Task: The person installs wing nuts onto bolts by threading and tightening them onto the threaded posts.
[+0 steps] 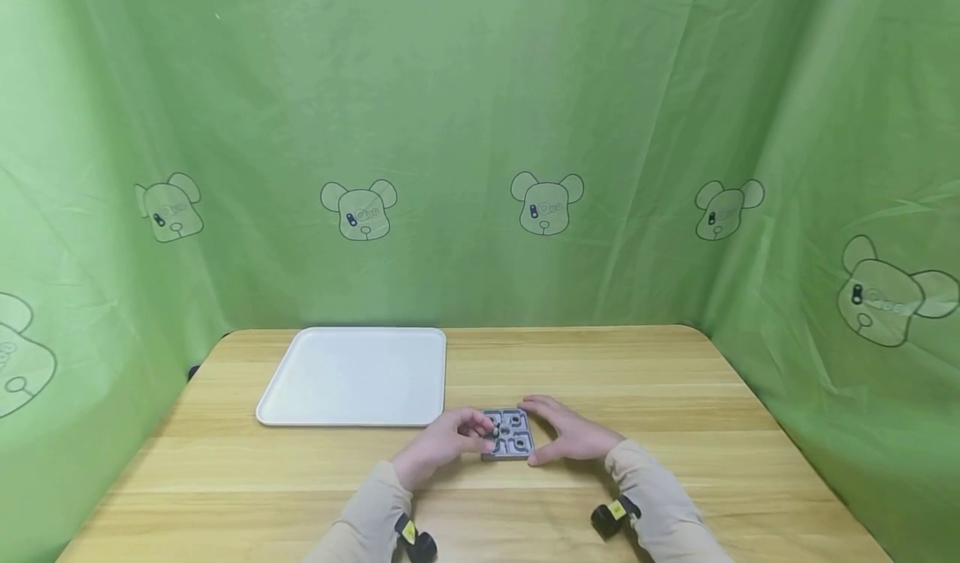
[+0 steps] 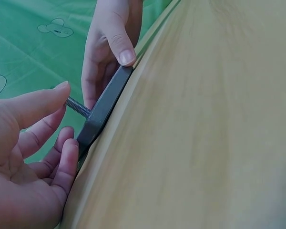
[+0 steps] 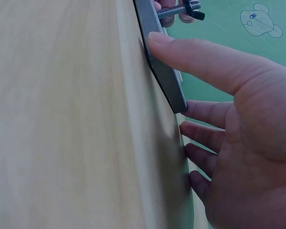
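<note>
Left grip (image 1: 441,443) pinches silver threaded metal bolt (image 2: 78,107) bearing black winged nut (image 3: 197,15), upright on grey square plate (image 1: 512,444) that right grip (image 1: 572,435) clasps by its edges on pale wooden counter (image 1: 600,371); likely threading step, next move wanting steady twists.

So both arms come in from the bottom edge of the head view, pale sleeves (image 1: 367,509) down to the wrists, angling in toward lower center. Left hand (image 1: 442,440) has its thumb and forefinger brought together in a pinch; in the left wrist view it's at lower left, ring and little fingers bent below the thumb. Right hand (image 1: 573,433) makes more of a wide C shape. Its own wrist view has the thumb stretching to the upper left, with the other four fingers stacked underneath, slightly bent.
</note>
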